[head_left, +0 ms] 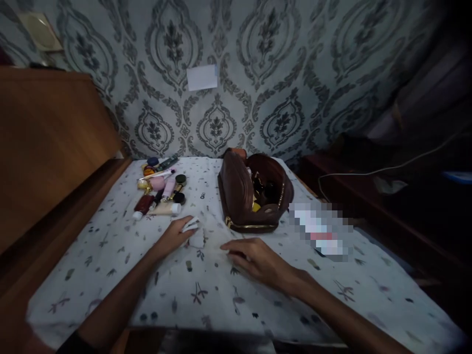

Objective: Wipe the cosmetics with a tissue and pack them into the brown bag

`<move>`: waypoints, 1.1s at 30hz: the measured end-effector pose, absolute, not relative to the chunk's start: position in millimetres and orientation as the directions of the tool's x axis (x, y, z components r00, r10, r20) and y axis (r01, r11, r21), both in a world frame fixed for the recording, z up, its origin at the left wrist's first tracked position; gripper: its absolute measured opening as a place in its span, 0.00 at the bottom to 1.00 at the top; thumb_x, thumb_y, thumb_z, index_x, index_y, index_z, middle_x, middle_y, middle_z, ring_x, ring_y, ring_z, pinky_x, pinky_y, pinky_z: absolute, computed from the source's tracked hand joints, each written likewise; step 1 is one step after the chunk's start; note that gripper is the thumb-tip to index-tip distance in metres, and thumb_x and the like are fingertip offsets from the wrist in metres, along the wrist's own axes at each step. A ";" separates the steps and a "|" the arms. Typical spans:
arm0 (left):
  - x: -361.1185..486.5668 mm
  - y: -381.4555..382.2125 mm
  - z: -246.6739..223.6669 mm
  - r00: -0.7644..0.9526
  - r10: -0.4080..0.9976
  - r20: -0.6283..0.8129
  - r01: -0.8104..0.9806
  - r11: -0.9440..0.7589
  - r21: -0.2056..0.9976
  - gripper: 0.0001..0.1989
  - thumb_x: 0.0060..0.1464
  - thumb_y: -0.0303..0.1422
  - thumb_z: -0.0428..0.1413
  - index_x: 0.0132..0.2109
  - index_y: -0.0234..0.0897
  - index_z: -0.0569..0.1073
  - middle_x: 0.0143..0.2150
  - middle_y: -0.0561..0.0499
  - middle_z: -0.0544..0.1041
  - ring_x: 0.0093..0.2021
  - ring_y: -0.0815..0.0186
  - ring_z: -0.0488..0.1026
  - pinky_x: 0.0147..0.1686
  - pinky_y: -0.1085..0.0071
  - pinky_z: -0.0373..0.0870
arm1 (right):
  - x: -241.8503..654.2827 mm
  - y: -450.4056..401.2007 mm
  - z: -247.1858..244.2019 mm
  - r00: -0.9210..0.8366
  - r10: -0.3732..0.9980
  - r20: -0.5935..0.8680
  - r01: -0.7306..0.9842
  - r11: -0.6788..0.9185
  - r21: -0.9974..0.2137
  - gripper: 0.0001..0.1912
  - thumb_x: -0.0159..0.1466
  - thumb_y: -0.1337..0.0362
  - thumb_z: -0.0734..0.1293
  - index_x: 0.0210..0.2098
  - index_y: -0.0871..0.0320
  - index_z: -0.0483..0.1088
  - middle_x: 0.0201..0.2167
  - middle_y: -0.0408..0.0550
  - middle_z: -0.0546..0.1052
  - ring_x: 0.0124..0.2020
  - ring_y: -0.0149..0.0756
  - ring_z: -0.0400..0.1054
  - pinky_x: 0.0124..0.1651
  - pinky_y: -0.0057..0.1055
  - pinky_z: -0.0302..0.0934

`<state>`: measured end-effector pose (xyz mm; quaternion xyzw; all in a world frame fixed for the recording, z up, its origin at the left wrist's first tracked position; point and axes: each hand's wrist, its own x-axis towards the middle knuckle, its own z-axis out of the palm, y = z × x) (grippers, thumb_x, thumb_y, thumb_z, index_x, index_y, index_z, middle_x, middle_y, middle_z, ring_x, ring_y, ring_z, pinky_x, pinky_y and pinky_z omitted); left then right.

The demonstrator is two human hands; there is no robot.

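Observation:
My left hand [178, 235] is closed on a crumpled white tissue [197, 238], which hangs down towards the tabletop. To its right, my right hand [254, 258] is low over the cloth with the index finger stretched out and the other fingers loosely bent. I see nothing held in it. Just beyond the hands stands a brown toiletry bag [236, 191], its zipped top gaping, with dark and yellow items inside that I cannot make out singly. Left of the bag lies a group of cosmetics, among them a cream tube [164, 209], a dark red bottle [143, 205] and a pink tube [168, 189].
A patterned white cloth [165, 295] covers the table. A blurred-out flat object [320, 231] lies at the right. Wooden furniture [55, 147] borders the left side, and a patterned wall [217, 44] rises behind. A pale cable [368, 172] runs along the right.

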<state>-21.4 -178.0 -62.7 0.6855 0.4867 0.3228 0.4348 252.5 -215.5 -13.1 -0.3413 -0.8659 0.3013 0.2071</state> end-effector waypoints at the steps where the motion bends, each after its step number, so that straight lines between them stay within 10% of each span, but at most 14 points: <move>1: -21.0 -178.4 -62.9 0.319 0.947 0.038 0.383 -0.165 0.909 0.14 0.57 0.43 0.54 0.39 0.35 0.71 0.30 0.54 0.70 0.26 0.69 0.67 0.24 0.75 0.67 | 243.2 -213.3 -20.8 -0.668 0.734 0.125 0.441 0.525 -0.728 0.16 0.68 0.61 0.61 0.48 0.61 0.76 0.38 0.54 0.82 0.38 0.41 0.78 0.41 0.32 0.67; 5: -18.8 -179.7 -62.3 0.311 0.944 0.106 0.392 -0.229 0.891 0.12 0.56 0.41 0.54 0.36 0.35 0.71 0.30 0.53 0.71 0.28 0.68 0.68 0.23 0.76 0.66 | 202.5 -199.7 -39.2 -0.633 0.774 0.007 0.160 0.140 -0.977 0.21 0.61 0.55 0.67 0.47 0.63 0.75 0.27 0.48 0.79 0.23 0.34 0.73 0.27 0.27 0.62; 12: -20.3 -184.7 -62.6 0.198 0.949 0.244 0.456 -0.310 0.834 0.06 0.54 0.34 0.53 0.35 0.36 0.71 0.27 0.56 0.69 0.26 0.69 0.66 0.26 0.75 0.64 | 151.6 -179.8 -50.8 -0.309 0.950 -0.040 -0.304 -0.138 -0.943 0.22 0.50 0.51 0.74 0.37 0.59 0.74 0.24 0.44 0.77 0.21 0.27 0.67 0.25 0.24 0.56; 33: -32.5 -182.0 -58.0 0.002 0.891 0.454 0.593 -0.367 0.717 0.05 0.56 0.30 0.51 0.36 0.35 0.72 0.31 0.52 0.73 0.33 0.64 0.68 0.36 0.70 0.64 | 144.8 -191.7 -70.9 -0.442 0.897 0.017 -0.025 0.007 -1.000 0.20 0.53 0.49 0.70 0.34 0.60 0.72 0.20 0.40 0.72 0.18 0.26 0.63 0.22 0.24 0.50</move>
